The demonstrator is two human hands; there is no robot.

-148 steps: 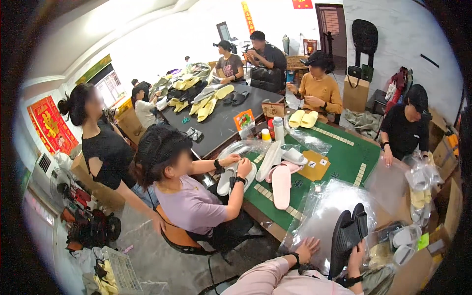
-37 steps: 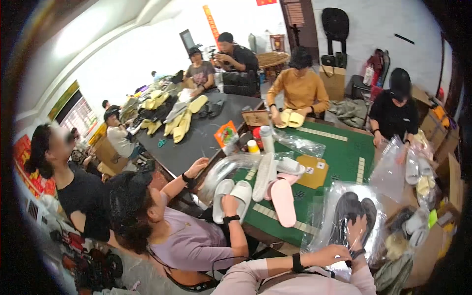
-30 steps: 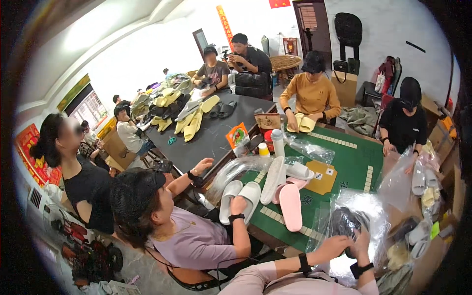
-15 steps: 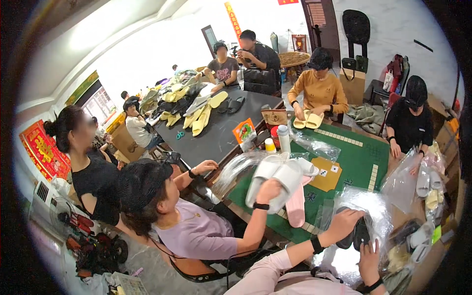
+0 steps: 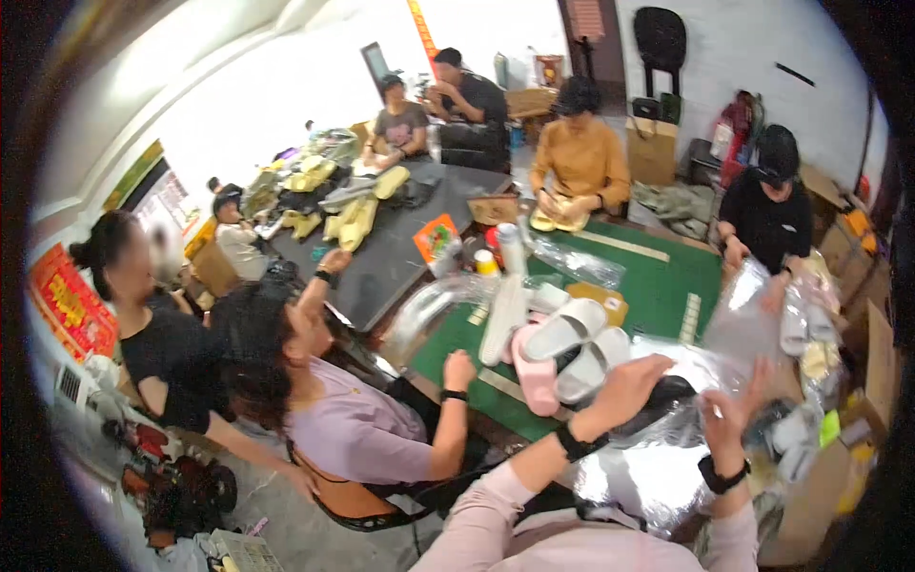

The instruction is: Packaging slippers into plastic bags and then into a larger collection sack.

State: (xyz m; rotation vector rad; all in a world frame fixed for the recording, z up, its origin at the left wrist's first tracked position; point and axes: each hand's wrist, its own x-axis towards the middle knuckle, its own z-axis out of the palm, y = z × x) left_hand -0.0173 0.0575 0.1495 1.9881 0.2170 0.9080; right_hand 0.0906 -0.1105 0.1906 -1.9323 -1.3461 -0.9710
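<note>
The wearer's left hand [image 5: 624,393] comes up from below on a slanting forearm, palm turned down, its fingers reaching right and slightly bent; blur keeps me from telling whether the tips pinch anything. The right hand [image 5: 732,419] stands more upright, fingers raised and apart, and I can't tell whether it grips the plastic. Each wrist wears a black band. Between the hands lies a dark slipper [image 5: 665,400], partly hidden, at the shiny clear bag [image 5: 643,481] on the near corner of the green table [image 5: 658,297]. Just beyond the left hand, two pale slippers [image 5: 566,330] lie by a pink slipper [image 5: 534,374], with a white bottle [image 5: 512,250] farther off. Someone in lilac [image 5: 372,429] sits to the left, someone in orange [image 5: 583,157] bends over the far side, and a slipper heap [image 5: 353,221] covers part of the dark table [image 5: 393,262] behind. A red hanging [image 5: 69,300] brightens the left wall.
</note>
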